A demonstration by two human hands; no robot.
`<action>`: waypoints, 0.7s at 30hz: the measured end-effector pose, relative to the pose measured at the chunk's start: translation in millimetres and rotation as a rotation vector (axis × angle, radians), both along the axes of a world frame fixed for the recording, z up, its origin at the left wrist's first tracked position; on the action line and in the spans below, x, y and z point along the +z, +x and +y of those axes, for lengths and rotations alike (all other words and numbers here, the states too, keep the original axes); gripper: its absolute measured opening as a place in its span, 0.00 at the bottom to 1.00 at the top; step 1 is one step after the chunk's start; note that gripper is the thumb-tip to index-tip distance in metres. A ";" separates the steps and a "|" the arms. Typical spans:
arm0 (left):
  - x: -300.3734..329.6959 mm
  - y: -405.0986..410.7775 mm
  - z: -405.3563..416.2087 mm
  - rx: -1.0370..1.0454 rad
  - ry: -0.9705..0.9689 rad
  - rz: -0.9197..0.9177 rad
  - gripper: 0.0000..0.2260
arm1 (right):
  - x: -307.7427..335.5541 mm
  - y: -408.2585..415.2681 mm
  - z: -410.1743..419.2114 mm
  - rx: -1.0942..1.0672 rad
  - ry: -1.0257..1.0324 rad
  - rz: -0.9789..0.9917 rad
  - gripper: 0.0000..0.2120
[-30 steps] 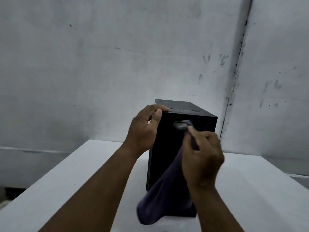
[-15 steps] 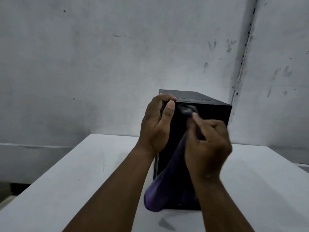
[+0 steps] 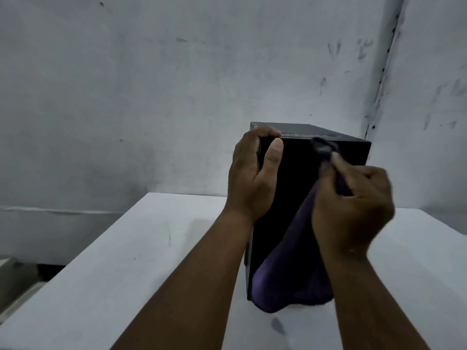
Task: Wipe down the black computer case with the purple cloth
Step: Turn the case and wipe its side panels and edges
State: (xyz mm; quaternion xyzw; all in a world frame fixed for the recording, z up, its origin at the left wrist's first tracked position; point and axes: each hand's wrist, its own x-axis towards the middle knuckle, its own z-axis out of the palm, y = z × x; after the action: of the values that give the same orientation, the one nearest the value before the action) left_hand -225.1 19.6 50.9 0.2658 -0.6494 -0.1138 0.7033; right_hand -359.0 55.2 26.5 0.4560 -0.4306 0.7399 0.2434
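The black computer case [image 3: 295,188] stands upright on the white table [image 3: 126,274], its front panel facing me. My left hand [image 3: 252,178] grips the case's upper left corner, fingers over the top edge and thumb on the front. My right hand [image 3: 353,205] is shut on the purple cloth [image 3: 290,271] and presses a bunched end of it against the front panel just under the top edge. The cloth's loose part hangs down the front to the table. The case's lower right part is hidden behind my right hand and forearm.
A grey, stained wall [image 3: 151,97] rises close behind the table, with a corner seam [image 3: 384,69] at the right. The table's left edge drops off toward the floor [image 3: 20,281].
My right hand has carried the cloth's bunched end up from the upper front panel to just under the top edge. My left hand has kept hold of the top left corner.
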 end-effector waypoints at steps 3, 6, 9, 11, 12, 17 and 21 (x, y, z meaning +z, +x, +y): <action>-0.6 0.2 0.6 0.020 0.004 -0.020 0.13 | 2.6 -7.5 -0.2 0.002 0.018 -0.154 0.10; -1.2 -2.3 1.4 0.044 0.005 0.005 0.12 | -5.0 5.2 0.5 0.047 0.008 0.005 0.08; -1.4 -5.0 0.4 0.071 0.002 0.018 0.11 | -22.9 17.9 5.3 0.116 0.054 0.260 0.07; -2.4 -4.9 0.8 0.085 -0.002 0.008 0.10 | -27.9 16.7 8.3 0.117 0.063 0.271 0.07; -2.0 -4.6 0.8 0.089 -0.003 0.001 0.09 | -26.1 12.8 8.1 0.088 0.050 0.217 0.07; -1.9 -0.6 -0.5 0.097 -0.001 -0.025 0.09 | -5.8 -1.0 -0.5 0.015 0.007 -0.128 0.10; -2.7 -3.7 -1.5 0.117 -0.019 0.008 0.09 | -18.6 14.9 0.6 0.079 0.009 0.109 0.06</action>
State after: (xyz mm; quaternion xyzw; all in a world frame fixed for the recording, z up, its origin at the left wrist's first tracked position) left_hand -228.7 18.1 48.2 0.2962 -0.6311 -0.0675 0.7137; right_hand -344.1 55.9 7.9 0.5132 -0.4017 0.7211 0.2350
